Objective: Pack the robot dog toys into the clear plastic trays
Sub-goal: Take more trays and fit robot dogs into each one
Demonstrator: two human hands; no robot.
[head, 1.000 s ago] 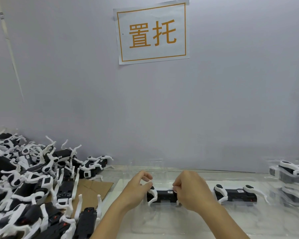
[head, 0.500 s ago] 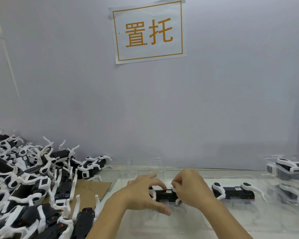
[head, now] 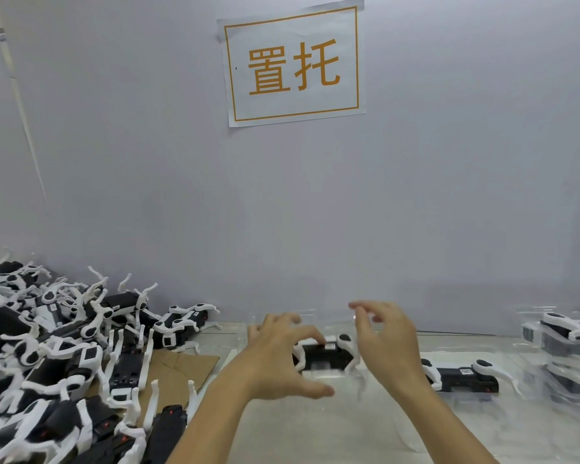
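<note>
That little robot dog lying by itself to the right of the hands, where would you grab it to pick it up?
Probably by the black body, from above. The robot dog toy lies flat in a clear tray, its long black middle bare and facing up. The thin white legs stick out at both ends and look easier to bend or snag, so fingers across the body's two long sides seem safest.

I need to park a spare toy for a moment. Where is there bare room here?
Bare room: the cardboard between the toy pile and the left hand. Crowded: the pile, and the stacked trays far right.
</note>
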